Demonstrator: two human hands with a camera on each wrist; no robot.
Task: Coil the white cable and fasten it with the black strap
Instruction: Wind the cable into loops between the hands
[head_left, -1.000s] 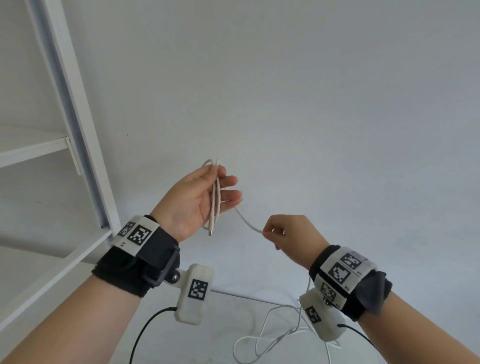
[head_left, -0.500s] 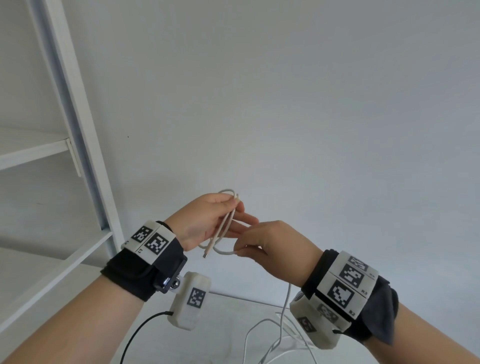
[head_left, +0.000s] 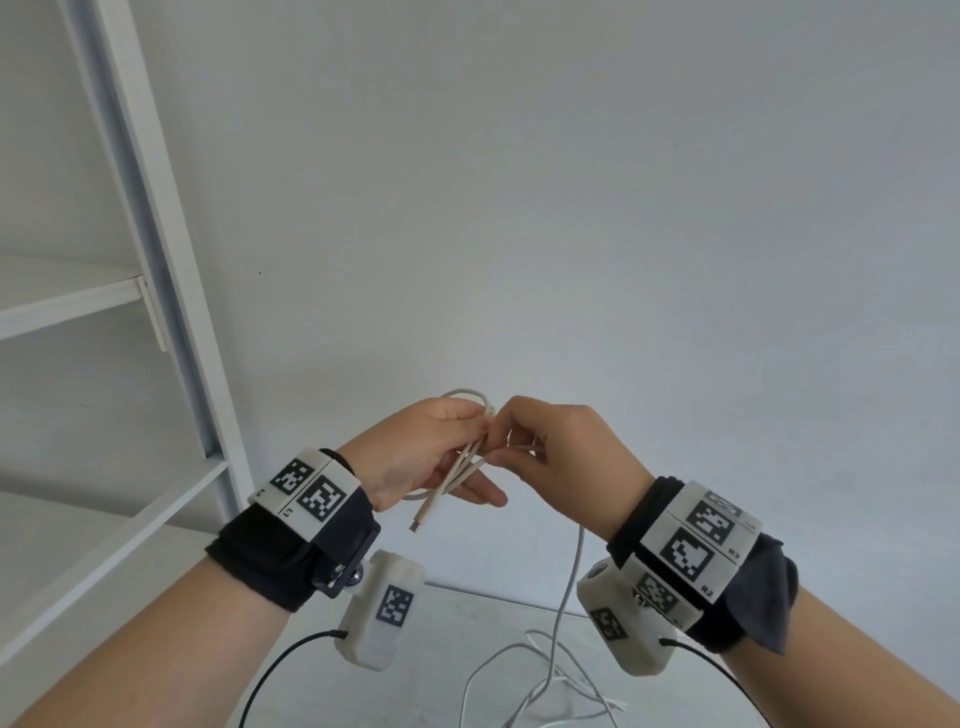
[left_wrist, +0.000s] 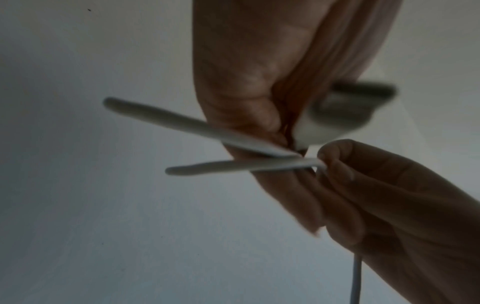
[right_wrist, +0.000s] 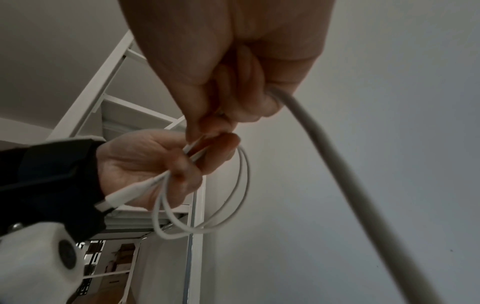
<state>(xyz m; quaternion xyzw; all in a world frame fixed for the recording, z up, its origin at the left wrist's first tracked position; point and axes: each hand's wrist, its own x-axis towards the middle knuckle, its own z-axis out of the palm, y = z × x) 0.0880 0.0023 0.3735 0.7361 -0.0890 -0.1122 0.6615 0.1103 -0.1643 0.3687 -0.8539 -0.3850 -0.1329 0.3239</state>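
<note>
The white cable (head_left: 457, 474) lies in a couple of loops in my left hand (head_left: 431, 457), thumb and fingers pinching them; its plug (head_left: 422, 519) hangs below the palm. My right hand (head_left: 550, 457) meets the left and pinches the running strand (right_wrist: 324, 148) against the loops. In the right wrist view the loops (right_wrist: 207, 205) hang from my left hand (right_wrist: 145, 164) under my right hand (right_wrist: 228, 86). The left wrist view shows two cable strands (left_wrist: 233, 144), my left hand (left_wrist: 254, 86) and my right hand (left_wrist: 384, 197). The rest of the cable (head_left: 550, 665) drops to the table. No black strap is visible.
A white shelf unit (head_left: 156, 291) stands at the left, close to my left forearm. A white wall fills the background. Slack cable lies in tangled curves on the pale table (head_left: 467, 613) below my wrists, between the two black sensor leads.
My right hand has come from lower right up to the left hand, bringing another length of cable into the loops. Both hands have shifted slightly to the right.
</note>
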